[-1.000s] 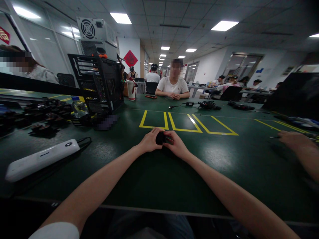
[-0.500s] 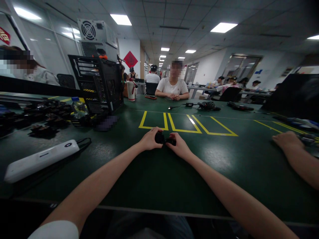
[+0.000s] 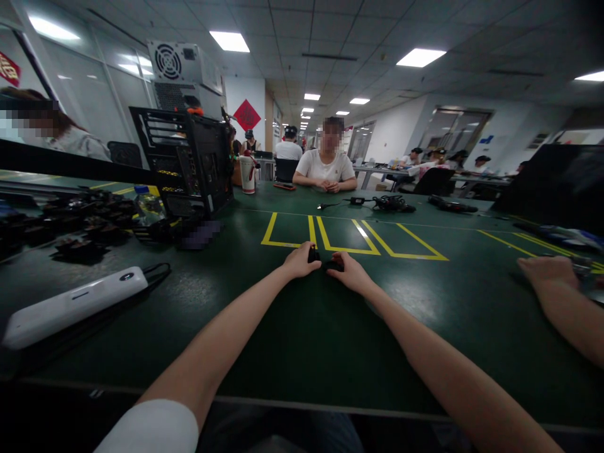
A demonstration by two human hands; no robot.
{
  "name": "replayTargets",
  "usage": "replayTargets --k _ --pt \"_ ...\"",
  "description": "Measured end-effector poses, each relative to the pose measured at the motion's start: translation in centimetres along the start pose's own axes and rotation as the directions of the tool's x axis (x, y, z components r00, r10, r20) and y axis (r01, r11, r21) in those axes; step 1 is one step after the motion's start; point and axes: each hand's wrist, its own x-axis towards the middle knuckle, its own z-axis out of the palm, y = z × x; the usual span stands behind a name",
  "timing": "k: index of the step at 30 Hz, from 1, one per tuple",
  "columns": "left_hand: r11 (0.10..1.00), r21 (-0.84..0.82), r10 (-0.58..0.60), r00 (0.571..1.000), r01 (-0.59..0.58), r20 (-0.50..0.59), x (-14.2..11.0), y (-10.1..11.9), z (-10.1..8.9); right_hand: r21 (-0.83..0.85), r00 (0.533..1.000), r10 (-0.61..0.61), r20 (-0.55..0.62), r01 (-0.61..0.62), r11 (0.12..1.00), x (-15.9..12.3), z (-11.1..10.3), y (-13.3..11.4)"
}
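In the head view, my left hand [image 3: 301, 261] is closed round a small black part [image 3: 313, 254], whose exact kind I cannot make out. Facing it across a narrow gap, my right hand [image 3: 350, 274] grips a second black piece [image 3: 334, 265], low and rounded, between thumb and fingers. Both hands are over the green tabletop [image 3: 302, 333], just in front of the yellow tape outlines [image 3: 349, 250]. My fingers cover much of both pieces.
To the left lie a white power bank-like device [image 3: 78, 307] and a heap of black parts [image 3: 80, 220]. An open black computer case [image 3: 189, 157] stands behind them. Coiled black cables [image 3: 394, 202] lie farther back. Another person's hand [image 3: 550, 270] is at the right; a person sits opposite.
My left hand has shifted right and turned with its black part. My right hand has moved slightly right. A gap now shows between the two black pieces, which were close together before.
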Motion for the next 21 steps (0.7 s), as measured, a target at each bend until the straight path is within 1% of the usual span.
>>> replayTargets --k 2,5,10,13,15,17,19,21 --pt "0.999 0.033 0.011 0.999 -0.010 -0.032 0.6 0.3 0.6 0.006 0.999 0.030 0.022 -0.030 1.000 0.3 -0.7 0.9" --pt "0.999 0.052 0.006 0.998 -0.003 -0.070 1.6 0.6 1.4 0.041 0.997 0.034 0.071 -0.037 0.998 0.7 -1.5 1.7" --pt "0.997 -0.078 0.018 1.000 -0.018 0.005 3.2 0.7 2.5 0.036 0.995 0.023 0.101 -0.026 0.999 0.6 -2.0 1.5" --pt "0.996 -0.094 -0.006 1.000 0.005 -0.004 3.5 1.2 3.0 0.017 0.997 0.001 0.072 -0.002 1.000 0.0 -2.0 0.9" --pt "0.996 -0.088 -0.005 1.000 0.004 -0.007 2.9 1.8 2.9 -0.009 0.998 -0.032 0.057 0.032 0.999 -0.7 -2.2 0.3" --pt "0.997 -0.076 0.033 0.999 -0.031 0.026 1.7 2.5 2.3 -0.017 0.995 -0.071 0.070 0.073 0.997 -1.8 -2.5 -0.5" --pt "0.991 -0.066 0.122 0.988 -0.116 0.094 -0.1 3.1 1.3 0.037 0.988 -0.112 0.110 0.108 0.993 -3.3 -3.0 -1.7" --pt "0.969 -0.069 0.246 0.956 -0.238 0.161 -2.5 3.8 0.0 0.132 0.978 -0.121 0.169 0.099 0.986 -5.2 -3.4 -3.2"
